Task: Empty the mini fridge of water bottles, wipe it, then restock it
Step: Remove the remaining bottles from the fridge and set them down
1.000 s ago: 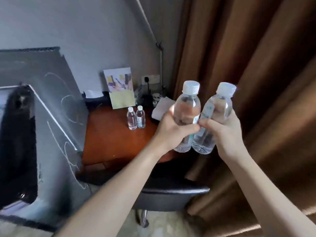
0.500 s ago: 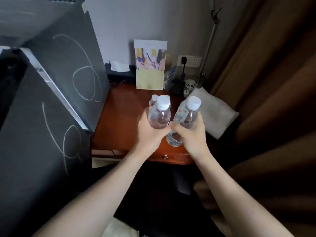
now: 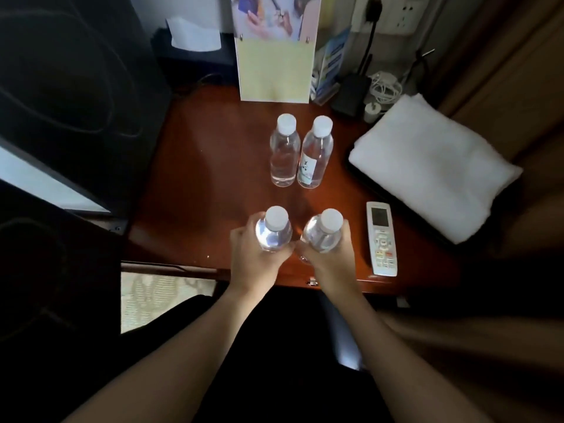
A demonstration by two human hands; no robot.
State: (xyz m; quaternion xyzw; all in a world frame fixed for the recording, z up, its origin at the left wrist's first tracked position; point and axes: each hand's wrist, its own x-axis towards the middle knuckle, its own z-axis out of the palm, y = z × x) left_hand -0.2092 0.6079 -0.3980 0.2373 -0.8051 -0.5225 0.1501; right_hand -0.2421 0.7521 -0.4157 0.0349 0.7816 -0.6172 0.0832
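Observation:
My left hand [image 3: 254,257] grips a clear water bottle [image 3: 273,232] with a white cap, held upright over the front of the wooden desk [image 3: 207,178]. Beside it my right hand [image 3: 331,261] grips a second water bottle [image 3: 324,235] the same way. Two more water bottles [image 3: 283,154] [image 3: 315,157] stand side by side on the desk further back. The dark mini fridge [image 3: 70,87] stands at the left, its door [image 3: 45,285] swung open toward me; its inside is hidden.
A folded white towel [image 3: 427,166] lies at the desk's right, with a white remote control [image 3: 381,239] in front of it. A yellow card stand [image 3: 274,62], a tissue box [image 3: 195,41], leaflets, cables and a wall socket line the back. Brown curtains hang at the right.
Both hands have carried the two bottles from up in front of the curtain down over the desk's front edge. My view has tilted downward onto the desk.

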